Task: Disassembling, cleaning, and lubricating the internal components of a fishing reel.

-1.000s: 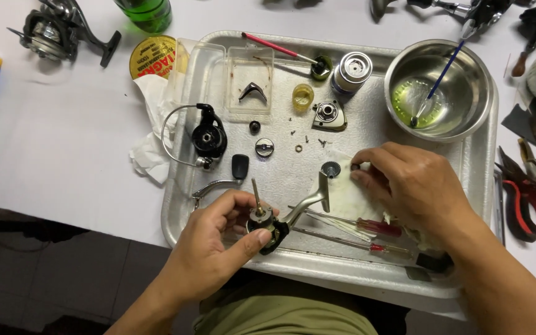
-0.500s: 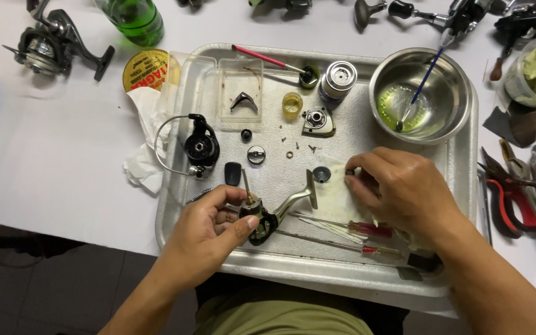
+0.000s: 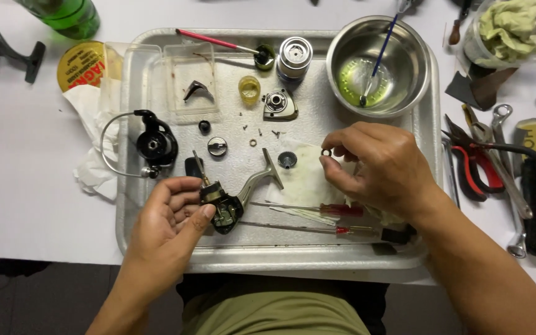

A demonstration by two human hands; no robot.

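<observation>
My left hand [image 3: 175, 211] is closed around the opened black reel body [image 3: 221, 208], holding it just over the near left part of the metal tray [image 3: 156, 248], its shaft pointing up and its silver leg toward the tray's middle. My right hand [image 3: 376, 164] pinches a small ring [image 3: 326, 152] between thumb and forefinger above the tray's centre-right. I judge the reel well stripped: rotor [image 3: 155, 144], spool [image 3: 294, 56], side plate [image 3: 278, 105] and small gear [image 3: 287, 160] lie loose across the tray, so reassembly remains.
</observation>
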